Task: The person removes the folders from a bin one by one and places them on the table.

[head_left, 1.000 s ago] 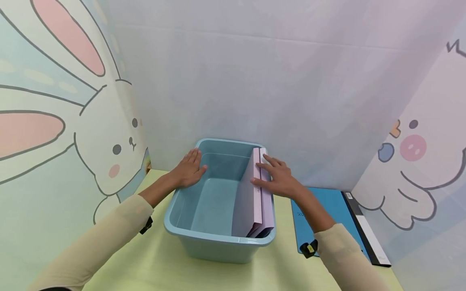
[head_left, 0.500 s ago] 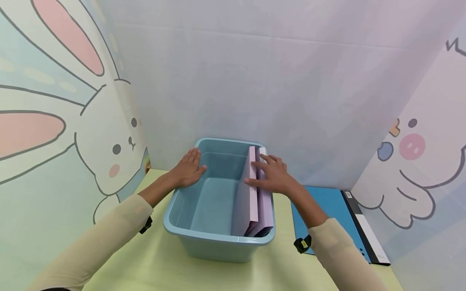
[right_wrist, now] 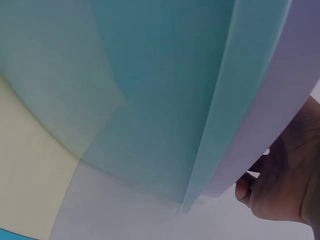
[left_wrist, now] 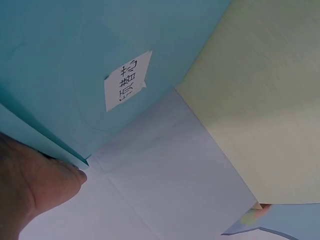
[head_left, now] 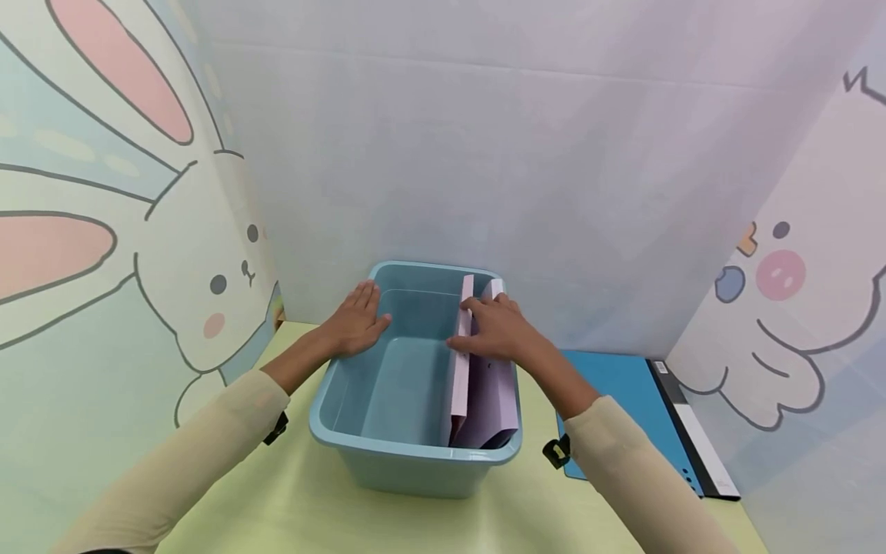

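Observation:
A light-blue plastic basin (head_left: 415, 471) holds two lilac file folders standing upright along its right side. My right hand (head_left: 497, 327) grips the spine of the left file folder (head_left: 460, 388), thumb on its left face and fingers over the top. A gap separates it from the right file folder (head_left: 494, 400), which leans against the basin's right wall. With fingers straight, my left hand (head_left: 354, 322) rests on the basin's left rim. In the left wrist view that hand (left_wrist: 42, 185) shows at the rim, its fingers mostly hidden. The right wrist view shows my right hand (right_wrist: 285, 180) beside lilac board.
A blue folder (head_left: 609, 392) with a black-and-white spine lies flat on the yellow-green table (head_left: 304, 492) to the right. A white handwritten label (left_wrist: 127, 82) is stuck on the basin's outer side. Cartoon-printed cloth walls (head_left: 443, 154) enclose the back and sides.
My right hand has moved left and closed over the left file folder's spine. That folder has shifted left, away from the right one, opening a gap. My left hand has stayed put.

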Demonstrator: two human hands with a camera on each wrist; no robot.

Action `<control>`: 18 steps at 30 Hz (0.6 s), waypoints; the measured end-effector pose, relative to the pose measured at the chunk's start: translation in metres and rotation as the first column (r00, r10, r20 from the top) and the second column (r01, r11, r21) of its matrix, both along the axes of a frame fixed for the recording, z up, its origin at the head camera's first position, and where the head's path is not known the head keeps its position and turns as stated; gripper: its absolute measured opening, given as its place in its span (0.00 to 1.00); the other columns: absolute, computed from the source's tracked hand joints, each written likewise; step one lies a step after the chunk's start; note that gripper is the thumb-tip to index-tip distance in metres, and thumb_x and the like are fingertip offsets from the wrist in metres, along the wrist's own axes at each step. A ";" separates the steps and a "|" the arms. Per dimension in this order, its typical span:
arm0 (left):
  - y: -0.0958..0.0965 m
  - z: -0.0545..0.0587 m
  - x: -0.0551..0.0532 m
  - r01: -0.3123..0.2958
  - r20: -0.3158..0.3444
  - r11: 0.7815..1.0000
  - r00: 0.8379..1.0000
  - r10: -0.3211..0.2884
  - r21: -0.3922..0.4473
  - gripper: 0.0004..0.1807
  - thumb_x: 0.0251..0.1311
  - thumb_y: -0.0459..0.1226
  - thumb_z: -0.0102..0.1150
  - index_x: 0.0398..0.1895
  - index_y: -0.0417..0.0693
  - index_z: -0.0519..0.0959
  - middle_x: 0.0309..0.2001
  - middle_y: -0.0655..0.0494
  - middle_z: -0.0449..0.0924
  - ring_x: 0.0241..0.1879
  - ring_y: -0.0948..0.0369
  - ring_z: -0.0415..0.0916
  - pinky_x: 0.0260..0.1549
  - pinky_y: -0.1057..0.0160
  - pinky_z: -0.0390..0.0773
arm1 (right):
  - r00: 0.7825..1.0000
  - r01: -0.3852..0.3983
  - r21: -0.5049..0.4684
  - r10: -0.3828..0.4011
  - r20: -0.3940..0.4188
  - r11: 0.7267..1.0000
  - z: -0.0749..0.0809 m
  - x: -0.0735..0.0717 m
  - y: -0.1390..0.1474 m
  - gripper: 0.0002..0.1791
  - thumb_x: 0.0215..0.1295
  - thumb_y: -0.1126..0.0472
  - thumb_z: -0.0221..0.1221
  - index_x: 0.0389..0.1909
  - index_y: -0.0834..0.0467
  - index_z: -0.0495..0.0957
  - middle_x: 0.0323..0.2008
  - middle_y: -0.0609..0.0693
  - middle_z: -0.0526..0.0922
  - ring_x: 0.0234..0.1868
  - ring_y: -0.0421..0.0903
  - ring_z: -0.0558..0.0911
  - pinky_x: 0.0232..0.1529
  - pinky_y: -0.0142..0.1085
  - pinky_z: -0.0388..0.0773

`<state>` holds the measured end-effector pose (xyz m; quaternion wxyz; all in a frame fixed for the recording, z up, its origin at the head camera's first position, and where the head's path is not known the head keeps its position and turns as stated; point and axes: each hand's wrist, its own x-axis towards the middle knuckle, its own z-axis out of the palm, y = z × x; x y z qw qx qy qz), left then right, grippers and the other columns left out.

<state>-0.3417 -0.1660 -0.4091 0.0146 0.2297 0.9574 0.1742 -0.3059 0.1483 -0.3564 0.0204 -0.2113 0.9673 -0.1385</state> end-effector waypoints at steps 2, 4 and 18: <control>0.002 0.000 0.001 -0.002 0.001 1.000 1.000 0.002 -0.008 0.42 0.91 0.46 0.36 0.87 0.18 0.43 0.90 0.21 0.37 0.92 0.29 0.33 0.91 0.32 0.40 | 1.000 0.006 0.019 -0.006 0.015 1.000 0.001 -0.001 -0.002 0.47 0.71 0.34 0.63 0.85 0.55 0.70 0.74 0.63 0.82 0.66 0.61 0.81 0.68 0.60 0.79; 0.003 0.001 0.001 -0.003 0.001 1.000 1.000 0.003 -0.007 0.43 0.90 0.47 0.36 0.87 0.18 0.43 0.90 0.21 0.38 0.92 0.28 0.34 0.91 0.31 0.40 | 0.999 0.013 0.038 -0.014 0.030 0.999 0.003 -0.002 -0.004 0.47 0.72 0.35 0.62 0.86 0.53 0.68 0.74 0.63 0.83 0.68 0.61 0.84 0.64 0.60 0.84; 0.004 -0.002 -0.003 -0.011 -0.001 1.000 1.000 0.011 -0.018 0.42 0.91 0.47 0.34 0.88 0.19 0.42 0.90 0.22 0.37 0.92 0.29 0.33 0.91 0.32 0.39 | 0.995 0.010 0.152 -0.025 0.092 0.988 0.011 -0.004 -0.026 0.40 0.74 0.40 0.69 0.80 0.55 0.79 0.73 0.57 0.86 0.69 0.58 0.87 0.67 0.58 0.86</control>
